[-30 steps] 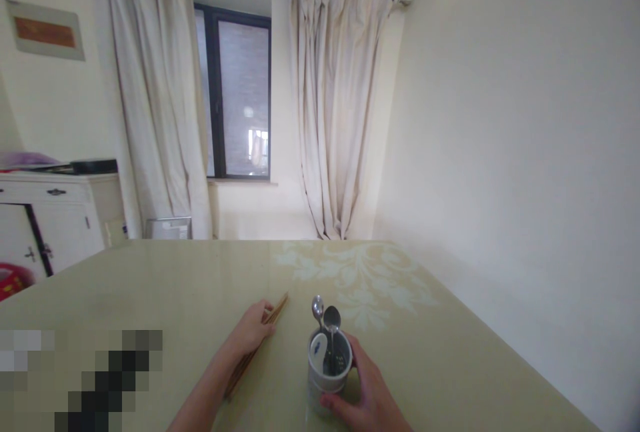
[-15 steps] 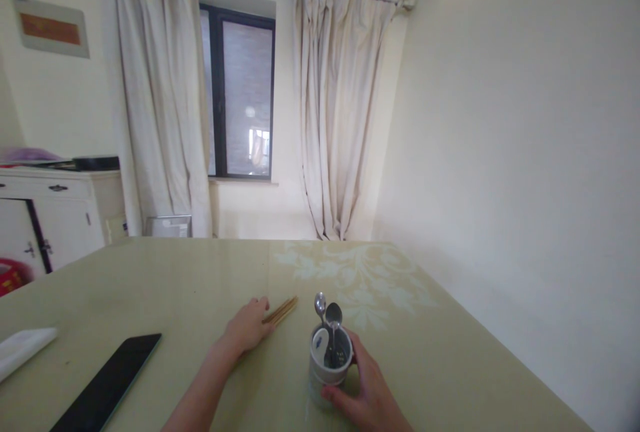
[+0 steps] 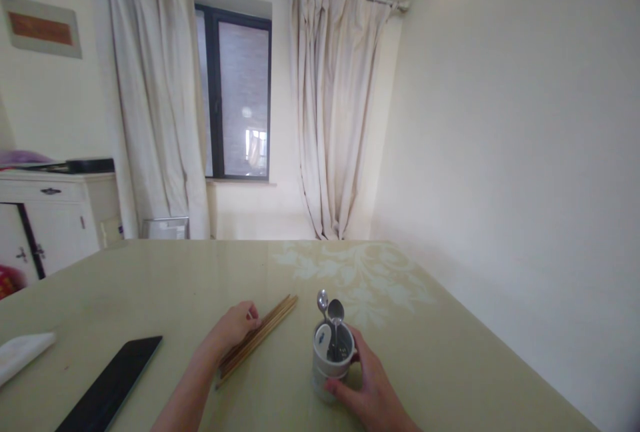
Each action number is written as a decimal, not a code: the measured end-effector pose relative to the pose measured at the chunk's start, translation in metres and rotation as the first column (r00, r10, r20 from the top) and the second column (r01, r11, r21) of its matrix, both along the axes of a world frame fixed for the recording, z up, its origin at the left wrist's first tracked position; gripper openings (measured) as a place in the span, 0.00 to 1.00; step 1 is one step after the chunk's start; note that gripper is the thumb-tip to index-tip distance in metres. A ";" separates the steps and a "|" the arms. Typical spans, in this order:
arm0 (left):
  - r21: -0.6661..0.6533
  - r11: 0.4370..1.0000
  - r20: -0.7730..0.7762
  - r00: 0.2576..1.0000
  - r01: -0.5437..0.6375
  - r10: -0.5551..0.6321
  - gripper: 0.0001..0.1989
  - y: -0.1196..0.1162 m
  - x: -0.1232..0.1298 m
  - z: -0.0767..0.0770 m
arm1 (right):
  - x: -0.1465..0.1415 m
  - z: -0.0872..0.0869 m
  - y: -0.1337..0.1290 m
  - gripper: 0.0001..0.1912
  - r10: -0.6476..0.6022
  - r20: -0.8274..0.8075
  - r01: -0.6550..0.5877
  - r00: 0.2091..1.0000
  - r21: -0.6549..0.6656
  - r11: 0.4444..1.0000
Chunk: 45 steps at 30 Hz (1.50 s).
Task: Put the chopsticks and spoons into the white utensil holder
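A bundle of several wooden chopsticks [image 3: 270, 327] lies slantwise on the table. My left hand [image 3: 239, 327] rests against its left side with the fingers curled in; whether a chopstick is pinched between them is hidden. To the right stands a pale grey cup [image 3: 330, 371], upright, with my right hand [image 3: 367, 379] wrapped around its right side, thumb in front. Inside the cup are a metal spoon [image 3: 323, 299], a second, darker metal spoon [image 3: 336, 310] and a white spoon [image 3: 323, 337] with a small blue mark. Their lower ends are partly out of sight.
The pale green table [image 3: 430, 365] has a white leaf pattern at its far right. At left lie a dark flat slab-like object [image 3: 113, 382] and a white object [image 3: 23, 355]. A wall [image 3: 525, 185] runs along the right edge; a white cabinet [image 3: 60, 219] stands far left.
My left hand has drawn back to the left and curled its fingers, uncovering more of the chopsticks' length. The cup and my right hand have barely shifted.
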<state>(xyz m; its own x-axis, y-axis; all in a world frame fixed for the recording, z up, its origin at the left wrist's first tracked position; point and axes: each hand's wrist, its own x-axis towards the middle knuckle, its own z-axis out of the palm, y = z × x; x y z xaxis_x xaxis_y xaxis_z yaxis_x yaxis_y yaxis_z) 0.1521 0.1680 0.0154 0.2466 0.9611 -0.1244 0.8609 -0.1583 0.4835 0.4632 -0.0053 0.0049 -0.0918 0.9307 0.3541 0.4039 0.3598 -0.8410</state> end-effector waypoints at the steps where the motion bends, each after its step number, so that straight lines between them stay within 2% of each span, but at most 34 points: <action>1: -0.001 1.000 0.005 1.000 0.002 -0.002 0.07 0.000 0.000 -0.001 | 0.000 0.000 0.000 0.41 -0.001 0.002 0.001 1.000 -0.004 1.000; 6: 0.014 0.999 0.036 0.999 0.031 -0.032 0.08 -0.001 0.005 -0.004 | 0.001 -0.001 0.000 0.42 0.007 -0.022 -0.007 1.000 0.015 1.000; 12: 0.020 0.999 0.062 0.998 0.025 -0.026 0.06 0.000 0.006 -0.005 | 0.016 -0.020 0.005 0.58 -0.018 -0.065 0.022 0.998 0.065 0.998; 14: 0.021 0.999 0.068 0.997 0.025 -0.026 0.06 0.001 0.005 -0.007 | 0.021 -0.021 0.007 0.56 -0.016 -0.075 0.026 0.997 0.126 0.992; 17: 0.028 0.999 0.070 0.997 0.029 -0.031 0.06 0.003 0.002 -0.009 | 0.022 0.001 0.012 0.42 -0.037 -0.070 0.053 0.997 0.247 0.968; 20: 0.035 0.999 0.065 0.997 0.030 -0.032 0.05 0.003 0.002 -0.009 | 0.014 0.047 0.024 0.30 -0.115 -0.079 0.134 0.990 0.316 0.939; 23: 0.046 0.998 0.067 0.997 0.038 -0.041 0.06 0.002 0.005 -0.007 | 0.000 0.094 0.042 0.22 -0.159 -0.014 0.157 0.987 0.270 0.950; 26: 0.062 0.997 0.066 0.996 0.051 -0.055 0.04 -0.001 0.009 -0.004 | -0.012 0.120 0.062 0.19 -0.136 0.120 0.117 0.983 0.152 0.981; 28: 0.071 0.996 0.063 0.996 0.059 -0.064 0.05 -0.002 0.010 -0.002 | -0.017 0.122 0.072 0.20 -0.105 0.206 0.088 0.973 0.089 0.992; 33: 0.043 0.995 0.047 0.994 0.093 -0.095 0.11 -0.008 0.009 0.003 | -0.022 0.111 0.082 0.14 -0.003 0.381 0.018 0.925 -0.037 0.999; 37: -0.014 0.987 -0.028 0.987 0.157 -0.157 0.22 -0.014 0.009 0.008 | -0.023 0.113 0.079 0.14 -0.012 0.377 0.020 0.926 -0.018 1.000; 43: -0.016 0.986 0.033 0.986 0.166 -0.166 0.18 -0.019 0.015 0.013 | -0.026 0.116 0.078 0.14 -0.033 0.349 0.042 0.937 -0.017 0.999; 45: -0.001 0.988 0.009 0.988 0.154 -0.154 0.17 -0.019 0.016 0.015 | -0.026 0.117 0.078 0.13 -0.043 0.337 0.047 0.941 -0.004 0.999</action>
